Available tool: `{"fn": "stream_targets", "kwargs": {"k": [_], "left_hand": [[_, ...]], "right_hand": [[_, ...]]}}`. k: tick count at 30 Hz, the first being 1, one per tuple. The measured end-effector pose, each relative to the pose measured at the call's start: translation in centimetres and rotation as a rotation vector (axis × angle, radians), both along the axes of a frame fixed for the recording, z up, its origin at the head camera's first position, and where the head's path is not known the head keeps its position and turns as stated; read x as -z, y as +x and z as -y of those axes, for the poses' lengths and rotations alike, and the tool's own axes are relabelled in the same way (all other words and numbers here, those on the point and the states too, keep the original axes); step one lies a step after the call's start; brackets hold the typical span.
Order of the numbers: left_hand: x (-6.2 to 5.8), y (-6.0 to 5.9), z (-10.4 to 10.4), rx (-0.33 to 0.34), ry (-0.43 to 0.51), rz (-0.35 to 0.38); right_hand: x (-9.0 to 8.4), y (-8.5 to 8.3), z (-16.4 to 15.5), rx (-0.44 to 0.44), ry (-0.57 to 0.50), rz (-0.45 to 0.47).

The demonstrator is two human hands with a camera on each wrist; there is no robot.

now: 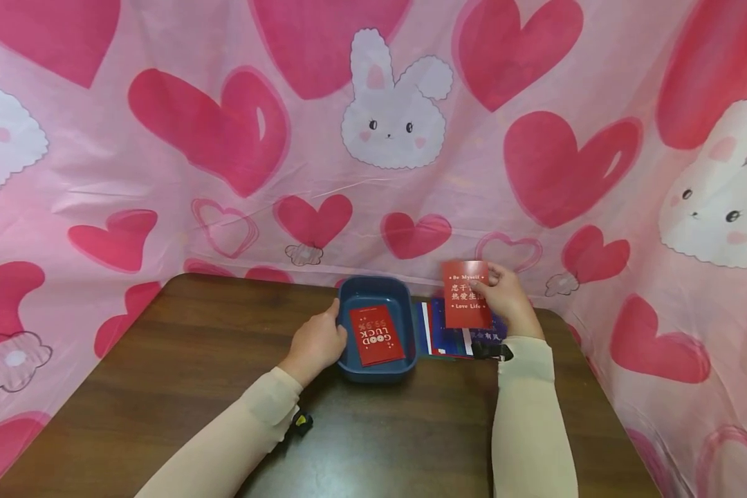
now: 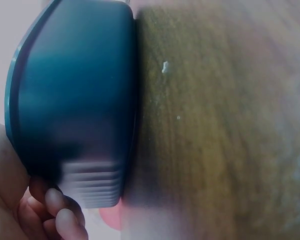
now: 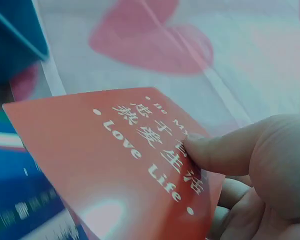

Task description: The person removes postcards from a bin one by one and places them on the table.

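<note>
My right hand (image 1: 503, 296) pinches a red card (image 1: 463, 312) by its right edge, thumb on the face printed "Be Myself" and "Love Life" in white. In the right wrist view the card (image 3: 75, 145) is tilted above blue cards. My left hand (image 1: 314, 342) grips the left side of a deep blue plastic basin (image 1: 409, 304), thumb at the rim and fingers curled outside, as the left wrist view shows. Inside the basin lies a red "Good Luck" card (image 1: 376, 349), turned upside down to the head view.
Right of the basin, several blue, white and red cards (image 1: 451, 339) lie overlapping on the brown wooden table (image 1: 224, 332), partly hidden by the right hand. A pink sheet with hearts and rabbits (image 1: 324, 166) hangs behind the table and along both sides.
</note>
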State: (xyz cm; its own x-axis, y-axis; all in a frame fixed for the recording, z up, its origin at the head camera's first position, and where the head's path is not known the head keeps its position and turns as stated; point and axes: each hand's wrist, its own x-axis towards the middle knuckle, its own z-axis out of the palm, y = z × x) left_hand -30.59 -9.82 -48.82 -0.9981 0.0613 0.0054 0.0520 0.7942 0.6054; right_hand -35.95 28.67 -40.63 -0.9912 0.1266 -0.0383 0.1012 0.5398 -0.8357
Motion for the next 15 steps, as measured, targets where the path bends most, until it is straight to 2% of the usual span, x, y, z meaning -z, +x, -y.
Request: {"fn": "stream_targets", "kwargs": {"k": [5,9,15], "left_hand": [[0.0,0.1,0.1,0.005,-0.003,-0.021],[-0.1,0.1,0.1,0.003,0.003,-0.02],[0.0,0.1,0.1,0.009,0.005,-0.014]], "right_hand": [[1.0,0.4,-2.8,0.047,-0.026,0.044],[2.2,0.8,-4.7,0.065,-0.066,0.114],[4.0,0.3,-6.1,0.103,-0.077,0.164]]}}
